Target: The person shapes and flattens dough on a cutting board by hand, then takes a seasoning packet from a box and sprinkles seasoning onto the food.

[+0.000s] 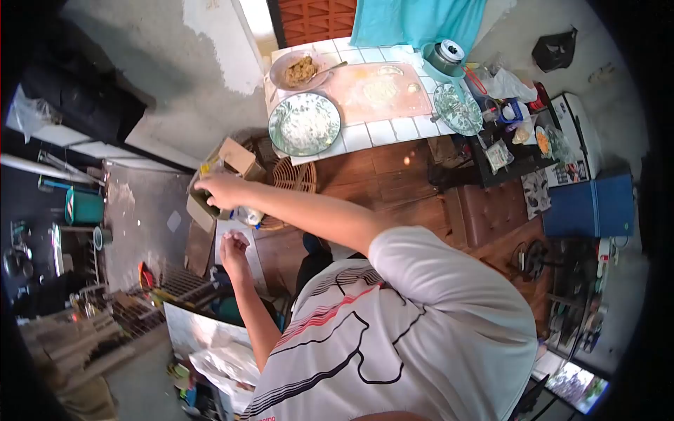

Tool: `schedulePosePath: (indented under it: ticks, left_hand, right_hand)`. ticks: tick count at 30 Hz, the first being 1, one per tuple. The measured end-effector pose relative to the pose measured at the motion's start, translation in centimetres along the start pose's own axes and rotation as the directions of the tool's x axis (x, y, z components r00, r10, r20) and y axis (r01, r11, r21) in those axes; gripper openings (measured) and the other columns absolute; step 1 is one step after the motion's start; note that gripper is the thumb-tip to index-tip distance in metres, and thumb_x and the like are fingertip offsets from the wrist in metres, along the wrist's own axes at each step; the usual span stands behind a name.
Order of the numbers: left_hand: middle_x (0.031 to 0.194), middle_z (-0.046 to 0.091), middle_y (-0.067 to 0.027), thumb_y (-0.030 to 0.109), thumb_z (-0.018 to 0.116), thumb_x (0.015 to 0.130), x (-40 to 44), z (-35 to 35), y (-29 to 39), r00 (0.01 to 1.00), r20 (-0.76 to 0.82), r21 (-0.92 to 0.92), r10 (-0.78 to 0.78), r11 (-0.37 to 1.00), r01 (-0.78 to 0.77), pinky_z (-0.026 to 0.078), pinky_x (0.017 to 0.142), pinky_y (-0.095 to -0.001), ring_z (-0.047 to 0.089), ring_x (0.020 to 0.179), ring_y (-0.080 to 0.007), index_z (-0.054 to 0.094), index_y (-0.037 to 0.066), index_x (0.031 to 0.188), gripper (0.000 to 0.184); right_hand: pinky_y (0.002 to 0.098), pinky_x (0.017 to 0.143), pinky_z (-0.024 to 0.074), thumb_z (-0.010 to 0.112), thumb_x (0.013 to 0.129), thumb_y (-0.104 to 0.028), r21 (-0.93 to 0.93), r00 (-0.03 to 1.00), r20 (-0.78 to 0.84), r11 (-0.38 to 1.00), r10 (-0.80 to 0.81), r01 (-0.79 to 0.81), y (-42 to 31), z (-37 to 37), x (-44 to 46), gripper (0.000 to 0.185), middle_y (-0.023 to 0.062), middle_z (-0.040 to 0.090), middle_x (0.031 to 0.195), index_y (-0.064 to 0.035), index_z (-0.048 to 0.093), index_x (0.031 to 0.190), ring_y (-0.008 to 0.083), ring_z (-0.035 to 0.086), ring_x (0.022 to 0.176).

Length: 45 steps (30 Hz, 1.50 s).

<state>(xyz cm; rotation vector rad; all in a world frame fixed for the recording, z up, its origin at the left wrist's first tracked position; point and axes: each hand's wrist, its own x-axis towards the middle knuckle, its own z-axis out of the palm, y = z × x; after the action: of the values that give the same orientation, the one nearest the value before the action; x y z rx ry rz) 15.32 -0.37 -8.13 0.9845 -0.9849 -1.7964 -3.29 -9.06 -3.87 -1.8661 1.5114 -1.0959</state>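
Note:
My right hand (221, 190) reaches across to the left, over an open cardboard box (202, 210) on the floor side. Its fingers bend down and together; what they hold, if anything, is too small to tell. Lower down, my left hand (234, 247) is raised near the box with curled fingers, and a pale patch shows at the fingertips that I cannot make out. A white and blue package (247, 216) lies just below my right wrist. Behind the box stands a wicker basket (298, 175).
On the tiled table (358, 137) are a bowl of brown filling (300, 71) with a spoon, a green-patterned bowl of white contents (305, 125), a pink board (351, 109) with dough, and a patterned plate (458, 111). A brown cushioned stool (491, 212) stands at right.

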Motion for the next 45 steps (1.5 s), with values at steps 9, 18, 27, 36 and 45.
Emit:
schedulePosePath:
  ticks: [9, 18, 27, 36, 45]
  left_hand:
    - [0.083, 0.053, -0.0001, -0.006, 0.048, 0.093, 10.1, 3.9, 0.3, 0.936, 0.331, 0.199, -0.119, 0.978, 0.054, 0.05, 0.075, -0.0289, 0.054, 0.077, -0.0112, 0.052, 0.01, 0.09, 0.018]
    - [0.108, 0.076, -0.0118, -0.001, 0.062, 0.1, 11.2, 15.6, -0.6, 0.758, 0.636, 0.245, -0.141, 0.969, -0.025, 0.057, 0.089, -0.0283, 0.072, 0.094, -0.0155, 0.068, -0.002, 0.112, 0.014]
    - [0.096, 0.074, -0.0069, -0.004, 0.067, 0.096, 9.1, 26.0, -5.5, 0.613, 0.741, 0.327, -0.273, 0.945, 0.026, 0.054, 0.079, -0.0257, 0.066, 0.084, -0.0111, 0.07, 0.0, 0.097, 0.005]
    - [0.085, 0.068, -0.0028, 0.007, 0.058, 0.104, 1.8, 43.2, -14.3, 0.493, 0.806, 0.451, -0.327, 0.879, -0.154, 0.05, 0.068, -0.0239, 0.06, 0.071, -0.0092, 0.068, -0.001, 0.115, 0.017]
    - [0.087, 0.069, -0.0036, 0.001, 0.068, 0.095, -2.1, 51.9, -18.9, 0.543, 0.811, 0.347, -0.218, 0.927, -0.145, 0.051, 0.077, -0.0259, 0.064, 0.08, -0.011, 0.069, 0.0, 0.109, 0.014]
  right_hand:
    - [0.0284, 0.077, 0.0556, 0.061, 0.098, -0.003, 0.523, 0.805, 0.002, 0.685, 0.594, -0.507, 6.1, -4.4, -18.6, 0.011, 0.0075, 0.073, 0.091, 0.0001, 0.071, 0.099, 0.0139, 0.068, 0.082]
    - [0.0243, 0.071, 0.0528, 0.064, 0.102, -0.01, 0.721, 0.528, -0.387, 0.605, 0.756, -0.338, 5.6, -8.0, -28.0, 0.015, 0.0025, 0.068, 0.086, 0.0002, 0.071, 0.109, 0.0085, 0.062, 0.077]
    - [0.0224, 0.07, 0.0508, 0.056, 0.106, -0.01, 0.715, 0.548, -0.393, 0.62, 0.738, -0.323, 7.4, -14.5, -32.0, 0.016, 0.0013, 0.067, 0.091, -0.0012, 0.068, 0.112, 0.007, 0.061, 0.078]
    - [0.0294, 0.073, 0.0553, 0.054, 0.101, 0.004, 0.584, 0.674, -0.521, 0.795, 0.524, -0.165, 8.9, -30.8, -42.1, 0.016, 0.0066, 0.068, 0.095, 0.0004, 0.062, 0.115, 0.0134, 0.065, 0.08]
    - [0.0285, 0.069, 0.0526, 0.059, 0.098, 0.005, 0.538, 0.695, -0.529, 0.826, 0.487, -0.169, 12.4, -39.4, -46.2, 0.019, 0.0064, 0.065, 0.092, -0.0026, 0.053, 0.115, 0.0119, 0.063, 0.075]
